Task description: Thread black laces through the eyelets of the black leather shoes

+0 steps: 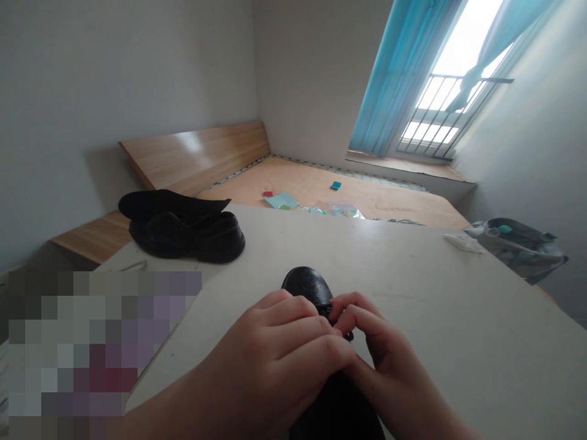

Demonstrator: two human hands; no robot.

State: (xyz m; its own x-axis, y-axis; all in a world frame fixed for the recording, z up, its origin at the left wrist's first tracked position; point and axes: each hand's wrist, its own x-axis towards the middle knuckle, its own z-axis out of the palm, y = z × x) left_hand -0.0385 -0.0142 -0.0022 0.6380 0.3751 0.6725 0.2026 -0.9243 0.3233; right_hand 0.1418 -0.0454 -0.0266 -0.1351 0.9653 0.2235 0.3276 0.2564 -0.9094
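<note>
A black leather shoe [308, 285] points away from me on the white table, its rounded toe showing beyond my hands. My left hand [279, 348] is closed over the shoe's upper, back of the hand towards me, so its fingertips are partly hidden. From the other side my right hand [383, 342] has thumb and fingers bent together at a dark shoelace [325, 310]. The fingers of both hands meet above the lacing and cover most of it. At the table's far left lies another black shoe [197, 235], with a black insole [169, 203] resting across its top.
The white table [458, 330] extends around the shoe. Behind it, a bed [394, 198] carries small packets and a teal item [336, 185]. A crumpled white tissue [463, 242] lies by the right edge, near a plastic-lined bin [523, 250]. The lower left is pixelated.
</note>
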